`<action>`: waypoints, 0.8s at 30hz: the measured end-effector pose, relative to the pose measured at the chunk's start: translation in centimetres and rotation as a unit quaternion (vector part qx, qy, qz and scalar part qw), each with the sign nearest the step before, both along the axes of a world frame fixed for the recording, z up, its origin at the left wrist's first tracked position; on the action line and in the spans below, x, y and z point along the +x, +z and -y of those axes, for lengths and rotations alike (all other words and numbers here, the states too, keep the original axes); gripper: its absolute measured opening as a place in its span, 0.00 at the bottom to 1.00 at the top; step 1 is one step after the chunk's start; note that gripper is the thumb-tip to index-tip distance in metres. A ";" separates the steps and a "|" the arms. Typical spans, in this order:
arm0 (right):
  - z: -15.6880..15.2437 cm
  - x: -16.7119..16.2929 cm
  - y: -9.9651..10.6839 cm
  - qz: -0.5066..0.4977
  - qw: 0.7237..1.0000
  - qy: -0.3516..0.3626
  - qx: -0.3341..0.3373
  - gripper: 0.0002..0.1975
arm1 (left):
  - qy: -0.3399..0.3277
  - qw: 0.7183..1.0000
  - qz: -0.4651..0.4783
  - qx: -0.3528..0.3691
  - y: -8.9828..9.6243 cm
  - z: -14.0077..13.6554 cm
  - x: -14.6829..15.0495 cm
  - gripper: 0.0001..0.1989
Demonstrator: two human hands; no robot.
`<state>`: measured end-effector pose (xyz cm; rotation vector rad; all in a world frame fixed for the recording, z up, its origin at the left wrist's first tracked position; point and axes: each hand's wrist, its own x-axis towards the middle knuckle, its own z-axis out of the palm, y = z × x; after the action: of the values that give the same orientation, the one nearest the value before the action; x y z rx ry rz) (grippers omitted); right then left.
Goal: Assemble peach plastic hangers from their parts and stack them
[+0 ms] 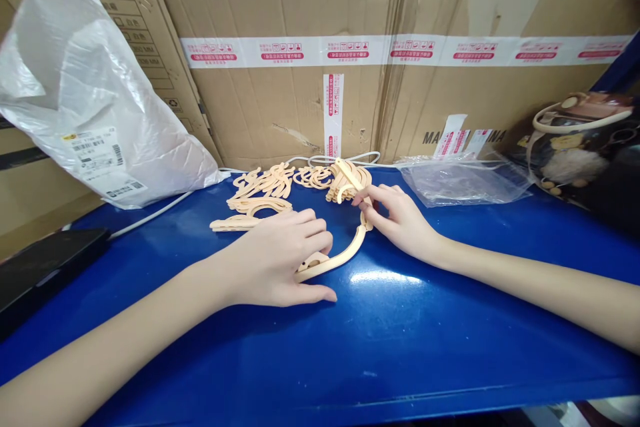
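Note:
A beige folding clothes hanger [346, 255] lies low over the blue table, its curved arm stretched between my two hands. My left hand [273, 257] is closed over the near end of that arm, fingers curled and thumb below it; part of the piece under the fingers is hidden. Thumb and fingers of my right hand [403, 220] pinch the hanger at its joint, where a small hook [345, 195] and another arm [349, 173] stick out. Just behind are a heap of loose beige hooks [267, 181] and a stack of curved arms [260, 205].
A white plastic mailer bag [90, 100] leans at the left, above a black device [50, 267] with a grey cable [150, 215]. Cardboard boxes [290, 0] stand behind the blue table [320, 360]. At the right are a clear plastic bag [465, 180] and a transparent handled bag [575, 147].

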<state>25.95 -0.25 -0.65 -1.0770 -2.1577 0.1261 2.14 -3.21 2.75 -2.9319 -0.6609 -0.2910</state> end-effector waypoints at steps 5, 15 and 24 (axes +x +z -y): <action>0.3 0.0 -0.1 0.053 0.996 0.059 0.037 0.09 | 0.003 1.000 -0.013 -0.004 -0.3 0.3 0.2 0.05; 0.5 0.1 0.1 0.074 0.984 0.156 0.050 0.10 | -0.023 0.987 0.002 0.160 -0.5 -0.2 -0.1 0.14; 0.8 0.4 -0.1 0.028 0.975 0.218 -0.046 0.06 | -0.057 0.983 -0.023 0.171 -0.9 -0.2 0.2 0.12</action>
<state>26.31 -1.04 -0.77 -0.6454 -2.4309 0.4035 2.30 -3.00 1.83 -2.6406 -0.3896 -0.3110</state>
